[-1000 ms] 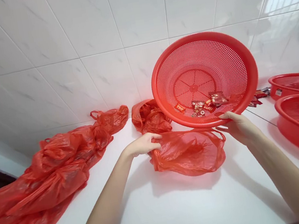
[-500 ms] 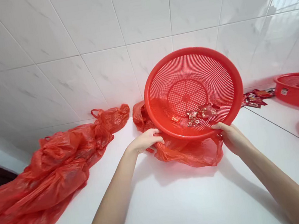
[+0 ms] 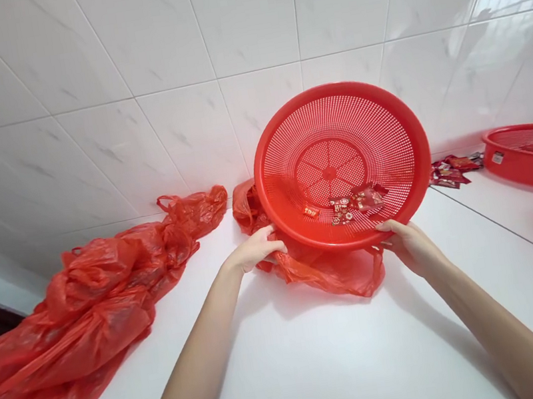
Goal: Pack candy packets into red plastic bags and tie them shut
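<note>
A round red perforated basket (image 3: pixel 334 114) is tilted up toward me over the white counter (image 3: pixel 323 366). A few small red sweet packets (image 3: pixel 348 203) lie at its lower inner edge. My right hand (image 3: pixel 408 244) grips the basket's near rim at the lower right. My left hand (image 3: pixel 257 251) is closed on the edge of a red plastic bag (image 3: pixel 339 272) that lies under the basket, close to the basket's left rim.
A long heap of crumpled red plastic bags (image 3: pixel 76 310) stretches along the left of the counter to the tiled wall (image 3: pixel 123 60). Another red bag (image 3: pixel 245 206) sits behind the basket. Two more red baskets (image 3: pixel 532 150) and loose red packets (image 3: pixel 449 170) are at the right.
The basket has moved left and down over the bag, hiding most of it. My left hand has stayed on the bag's edge and drawn it up toward the rim.
</note>
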`<state>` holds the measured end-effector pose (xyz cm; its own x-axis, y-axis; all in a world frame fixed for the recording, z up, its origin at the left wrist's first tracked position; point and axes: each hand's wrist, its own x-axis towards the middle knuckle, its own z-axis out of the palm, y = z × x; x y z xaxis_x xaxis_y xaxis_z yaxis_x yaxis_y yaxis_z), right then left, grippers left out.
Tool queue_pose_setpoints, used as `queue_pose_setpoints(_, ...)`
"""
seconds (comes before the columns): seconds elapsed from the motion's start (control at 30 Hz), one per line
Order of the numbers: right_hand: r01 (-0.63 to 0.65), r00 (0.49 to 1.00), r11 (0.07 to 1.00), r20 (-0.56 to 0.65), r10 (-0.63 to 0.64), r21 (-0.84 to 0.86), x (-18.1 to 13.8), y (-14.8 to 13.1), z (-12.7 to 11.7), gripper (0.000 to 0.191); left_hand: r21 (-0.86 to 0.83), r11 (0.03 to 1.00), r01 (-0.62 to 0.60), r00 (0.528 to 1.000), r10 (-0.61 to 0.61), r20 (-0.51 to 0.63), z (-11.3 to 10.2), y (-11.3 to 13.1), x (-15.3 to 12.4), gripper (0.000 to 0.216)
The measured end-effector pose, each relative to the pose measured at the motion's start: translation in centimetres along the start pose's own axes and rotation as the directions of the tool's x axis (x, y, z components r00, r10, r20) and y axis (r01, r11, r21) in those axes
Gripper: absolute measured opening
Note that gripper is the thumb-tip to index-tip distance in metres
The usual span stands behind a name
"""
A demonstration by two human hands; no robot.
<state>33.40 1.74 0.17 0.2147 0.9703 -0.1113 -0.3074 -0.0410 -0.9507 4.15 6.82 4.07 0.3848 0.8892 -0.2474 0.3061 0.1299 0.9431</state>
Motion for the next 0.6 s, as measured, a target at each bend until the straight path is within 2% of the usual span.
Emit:
queue_pose_setpoints(0.1, 0.036, 0.999, 0.999, 0.011, -0.036, 0.026, 0.1, -0.6, -0.2, 0.015, 0.038, 0.999, -0.027, 1.0, 0.028, -0.009, 0.1, -0.1, 0.2, 0.08)
queue_pose_setpoints(0.23, 0.089, 0.996, 0.995, 0.006, -0.09, 0.052, -0.2, -2.0, -0.8, 0.014, 0.109, 0.992, 0.064, 0.993, -0.053, -0.106, 0.3, -0.1, 0.2, 0.095)
queue_pose_setpoints(0.4, 0.16, 0.987, 0.986, 0.003, -0.16, 0.042, -1.1, -3.4, -1.5, 0.014, 0.125, 0.991, 0.057, 0.989, -0.039, -0.14, 0.4, -0.3, 0.5, 0.096)
queue_pose_setpoints(0.5, 0.13, 0.991, 0.99, 0.005, -0.131, 0.06, -1.4, -3.1, -0.8, 0.018, 0.116, 0.992, 0.05, 0.991, -0.035, -0.126, 0.4, -0.5, 0.6, 0.094)
queue_pose_setpoints(0.6, 0.063, 0.998, 0.995, 0.013, -0.064, 0.073, -1.3, -1.9, 0.2, 0.02, 0.062, 0.998, 0.009, 0.999, -0.006, -0.054, 0.6, -0.3, 0.4, 0.077)
